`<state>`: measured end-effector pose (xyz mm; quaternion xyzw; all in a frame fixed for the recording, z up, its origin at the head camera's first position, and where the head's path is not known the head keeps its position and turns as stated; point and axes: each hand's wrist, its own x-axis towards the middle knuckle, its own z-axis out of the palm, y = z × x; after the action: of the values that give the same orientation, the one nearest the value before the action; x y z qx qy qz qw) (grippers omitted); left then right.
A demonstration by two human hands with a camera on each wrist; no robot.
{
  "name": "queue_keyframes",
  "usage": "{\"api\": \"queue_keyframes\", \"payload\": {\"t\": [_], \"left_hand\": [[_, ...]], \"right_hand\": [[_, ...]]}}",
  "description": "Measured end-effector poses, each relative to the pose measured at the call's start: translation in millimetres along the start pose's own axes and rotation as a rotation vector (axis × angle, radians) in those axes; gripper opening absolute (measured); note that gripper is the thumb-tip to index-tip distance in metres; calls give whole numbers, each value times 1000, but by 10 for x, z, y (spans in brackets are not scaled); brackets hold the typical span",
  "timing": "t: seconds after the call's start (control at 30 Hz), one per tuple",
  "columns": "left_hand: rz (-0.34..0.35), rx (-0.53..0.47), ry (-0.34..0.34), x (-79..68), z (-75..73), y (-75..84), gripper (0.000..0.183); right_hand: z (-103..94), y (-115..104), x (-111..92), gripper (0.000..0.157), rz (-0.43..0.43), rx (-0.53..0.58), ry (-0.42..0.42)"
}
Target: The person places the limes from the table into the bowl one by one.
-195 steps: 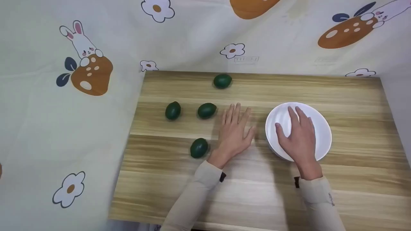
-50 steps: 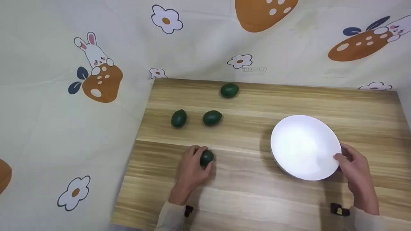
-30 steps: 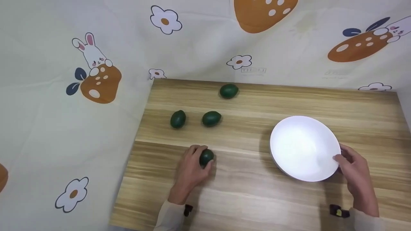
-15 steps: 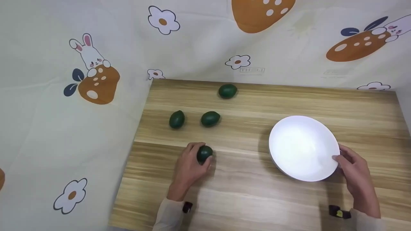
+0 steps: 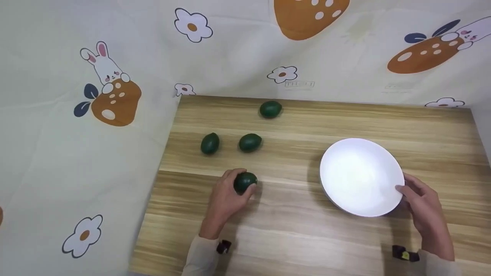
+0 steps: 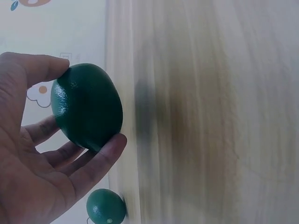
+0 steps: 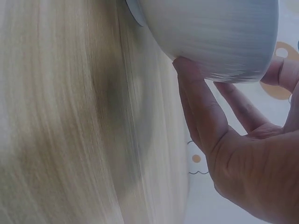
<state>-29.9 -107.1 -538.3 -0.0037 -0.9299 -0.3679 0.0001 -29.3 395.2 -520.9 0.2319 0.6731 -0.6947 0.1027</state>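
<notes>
My left hand (image 5: 226, 197) grips a glossy dark green lime (image 5: 244, 182), thumb on one side and fingertips on the other. In the left wrist view that lime (image 6: 87, 106) sits between thumb and fingers, with table showing past it. A white bowl (image 5: 362, 176) stands to the right. My right hand (image 5: 425, 203) holds its right side, thumb over the rim and fingers under the outer wall. The right wrist view shows those fingertips (image 7: 186, 65) against the bowl's wall (image 7: 219, 37).
Three more limes lie on the wooden table (image 5: 291, 230): a left one (image 5: 210, 143), a middle one (image 5: 250, 142) and one near the back edge (image 5: 271, 109). A patterned cloth (image 5: 230, 50) hangs behind the table and along its left side.
Earlier the left hand lay flat on the table and the right hand was over the bowl. Since then they have taken the near lime and the bowl's right rim; lately the lime has risen slightly.
</notes>
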Motion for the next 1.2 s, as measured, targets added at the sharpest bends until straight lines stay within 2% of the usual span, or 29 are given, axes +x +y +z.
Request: {"api": "queue_keyframes", "payload": {"t": [0.17, 0.73, 1.0, 1.2], "left_hand": [[-23, -24, -6, 18, -4, 28, 52], [-1, -108, -17, 98, 53, 89, 48], [8, -213, -29, 145, 62, 144, 49], [26, -215, -13, 145, 65, 165, 45]], "right_hand": [[1, 5, 7, 33, 4, 13, -3], [1, 16, -9, 30, 11, -6, -10], [-4, 32, -11, 34, -11, 41, -19], [4, 29, -8, 32, -2, 26, -12]]}}
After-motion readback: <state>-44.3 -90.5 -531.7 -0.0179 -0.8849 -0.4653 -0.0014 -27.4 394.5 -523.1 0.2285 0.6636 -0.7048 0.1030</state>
